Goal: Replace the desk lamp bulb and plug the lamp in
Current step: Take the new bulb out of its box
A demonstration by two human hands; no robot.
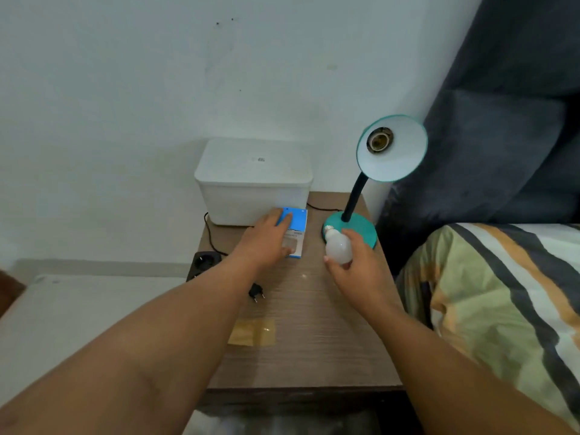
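A teal desk lamp (392,149) stands at the back right of the wooden bedside table (314,340), its shade tilted toward me and its socket (380,140) bare. My right hand (354,262) holds a white bulb (338,246) just in front of the lamp's round base (361,224), the screw cap pointing away. My left hand (266,240) rests flat on a blue bulb box (296,227) lying on the table. The lamp's black plug (256,291) lies loose on the table. A black power strip (203,262) hangs off the table's left edge.
A white lidded box (254,180) stands at the back of the table against the wall, a black cord (209,233) running from behind it. A yellowish tape patch (252,332) lies near the front. A bed with a striped cover (502,293) is at right.
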